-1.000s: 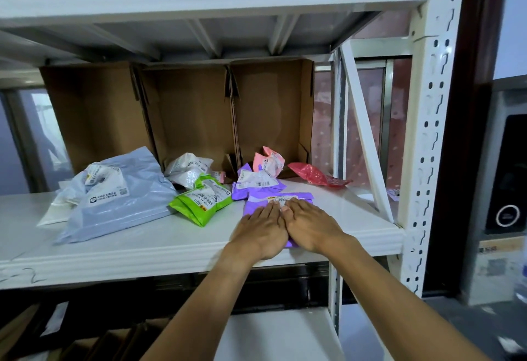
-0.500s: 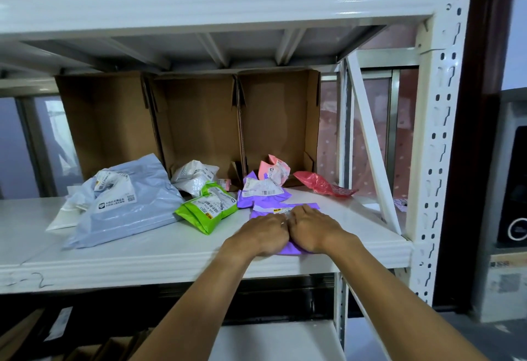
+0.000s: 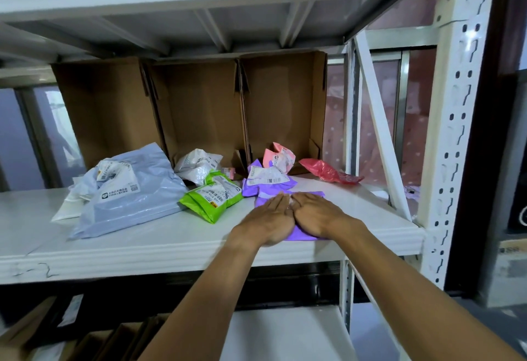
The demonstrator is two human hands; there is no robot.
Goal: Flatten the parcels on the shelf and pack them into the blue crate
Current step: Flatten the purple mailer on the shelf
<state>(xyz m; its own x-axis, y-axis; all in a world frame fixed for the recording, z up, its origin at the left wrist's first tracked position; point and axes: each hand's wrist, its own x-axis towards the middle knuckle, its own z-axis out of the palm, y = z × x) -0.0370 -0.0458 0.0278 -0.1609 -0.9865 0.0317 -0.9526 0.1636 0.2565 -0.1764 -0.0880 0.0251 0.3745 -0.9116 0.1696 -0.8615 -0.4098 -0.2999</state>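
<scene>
Now left hand, right hand side by side, fingers straight, pressing flat purple parcel on shelf.

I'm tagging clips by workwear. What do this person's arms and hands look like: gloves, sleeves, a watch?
Both the left hand and right hand are bare, with no gloves. The forearms are uncovered as far as the frame shows, so no sleeve is visible. No watch or wristband sits on either wrist, and I can make out no ring.
</scene>
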